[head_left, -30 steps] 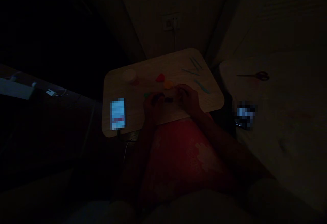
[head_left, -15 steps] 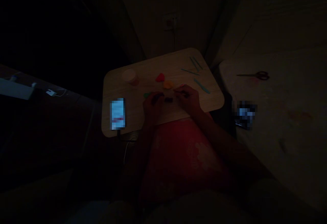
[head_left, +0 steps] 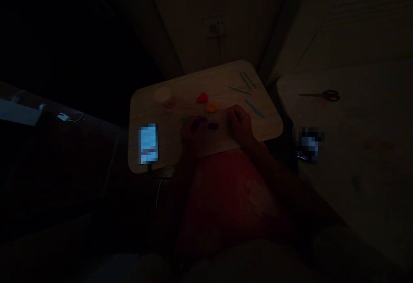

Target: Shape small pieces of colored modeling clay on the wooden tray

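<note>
- Fingers of the left hand (head_left: 191, 135), seen in the head view, curve partly closed around a dark purple, rounded lump (head_left: 199, 122); the dimness hides whether they grip it or only rest against it. Both are left of the landmark, a yellow-orange, soft-looking lump (head_left: 212, 107), and nearer the person.
- Fingers of the right hand (head_left: 240, 123) are curled in toward the palm, to the right of the yellow-orange lump and slightly nearer the person; whether they enclose anything cannot be told.
- Just on the person's side of the yellow-orange lump, between the two hands, a small, dark, oblong block (head_left: 213, 126) lies on the pale wood-grained table (head_left: 171, 139).
- Close against the yellow-orange lump, on its far left side, sits a bright red, rounded lump (head_left: 202, 98).
- Left of the yellow-orange lump, at the left hand, part of a green lump (head_left: 185, 120) shows.
- Farther left of the yellow-orange lump stands a tub with a pale round lid (head_left: 164, 96); left and nearer the person lies a phone with a lit, pixelated screen (head_left: 148, 144).
- Right of the yellow-orange lump lie several slim turquoise tools (head_left: 255, 109); well beyond them, dark-handled scissors (head_left: 319, 95) rest on a pale surface (head_left: 348, 115).
</note>
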Demonstrator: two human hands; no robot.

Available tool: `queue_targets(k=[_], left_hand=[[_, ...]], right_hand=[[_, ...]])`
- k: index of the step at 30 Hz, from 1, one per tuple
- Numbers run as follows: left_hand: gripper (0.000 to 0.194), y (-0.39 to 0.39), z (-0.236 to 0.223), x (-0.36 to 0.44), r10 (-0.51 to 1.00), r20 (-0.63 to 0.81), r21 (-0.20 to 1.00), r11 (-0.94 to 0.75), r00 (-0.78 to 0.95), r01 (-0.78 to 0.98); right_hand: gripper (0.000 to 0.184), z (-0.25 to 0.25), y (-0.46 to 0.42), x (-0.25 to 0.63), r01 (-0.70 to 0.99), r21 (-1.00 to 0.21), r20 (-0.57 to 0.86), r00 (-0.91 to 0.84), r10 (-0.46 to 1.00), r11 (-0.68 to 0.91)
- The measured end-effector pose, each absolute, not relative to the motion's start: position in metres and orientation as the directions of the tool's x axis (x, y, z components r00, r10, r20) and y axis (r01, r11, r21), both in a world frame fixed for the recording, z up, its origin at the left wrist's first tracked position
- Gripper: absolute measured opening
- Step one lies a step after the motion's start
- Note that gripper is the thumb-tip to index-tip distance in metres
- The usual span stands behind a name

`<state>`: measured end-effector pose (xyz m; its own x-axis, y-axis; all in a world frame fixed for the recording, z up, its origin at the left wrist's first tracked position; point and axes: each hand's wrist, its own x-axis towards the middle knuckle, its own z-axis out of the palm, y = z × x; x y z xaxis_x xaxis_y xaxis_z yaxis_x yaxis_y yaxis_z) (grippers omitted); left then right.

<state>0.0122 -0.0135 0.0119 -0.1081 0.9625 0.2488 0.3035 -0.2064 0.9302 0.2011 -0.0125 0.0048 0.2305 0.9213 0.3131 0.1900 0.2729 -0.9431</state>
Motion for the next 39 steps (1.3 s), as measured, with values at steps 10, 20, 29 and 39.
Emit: queue_targets(k=[10,20,29,39], left_hand=[[0.024,-0.013,0.01,0.012,0.961,0.251,0.931,-0.206,-0.118,0.303],[0.024,-0.013,0.01,0.012,0.963,0.247,0.934,-0.206,-0.109,0.293],[0.023,-0.014,0.013,0.013,0.961,0.253,0.933,-0.213,-0.108,0.291],[0.026,-0.013,0.011,0.013,0.957,0.266,0.929,-0.222,-0.117,0.296]], right_hand=[[0.026,-0.001,-0.011,0.2,0.097,-0.963,0.268,0.202,0.942,0.253],[0.022,0.007,-0.013,0.201,0.13,-0.958,0.278,0.206,0.938,0.255],[0.018,0.006,-0.014,0.201,0.107,-0.965,0.256,0.208,0.944,0.238],[0.017,0.008,-0.014,0.199,0.104,-0.963,0.264,0.219,0.939,0.247]])
